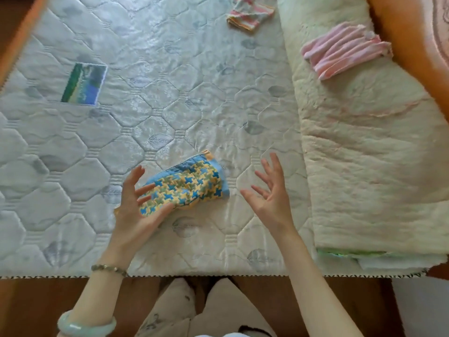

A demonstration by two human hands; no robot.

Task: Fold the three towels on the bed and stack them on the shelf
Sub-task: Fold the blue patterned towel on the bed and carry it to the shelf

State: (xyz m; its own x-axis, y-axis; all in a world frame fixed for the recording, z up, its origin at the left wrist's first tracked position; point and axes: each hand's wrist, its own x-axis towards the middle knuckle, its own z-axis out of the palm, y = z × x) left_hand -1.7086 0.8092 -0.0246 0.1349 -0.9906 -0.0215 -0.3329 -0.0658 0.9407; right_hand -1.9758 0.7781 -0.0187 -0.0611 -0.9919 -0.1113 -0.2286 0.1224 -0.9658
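A folded blue and yellow patterned towel [187,184] rests near the front of the mattress. My left hand [138,207] holds its near end, thumb below and fingers spread over the top. My right hand [269,193] hovers open to the right of that towel, fingers apart, touching nothing. A crumpled pink and orange striped towel [250,13] lies at the far edge of the mattress. A folded pink striped towel [345,51] sits on the cream blanket at the right.
The quilted mattress [155,100] carries a green and blue label [85,83] at the left. A thick folded cream blanket [371,154] covers the right side. A wooden bed frame [413,45] curves at the far right. The mattress front edge [218,276] runs just before my knees.
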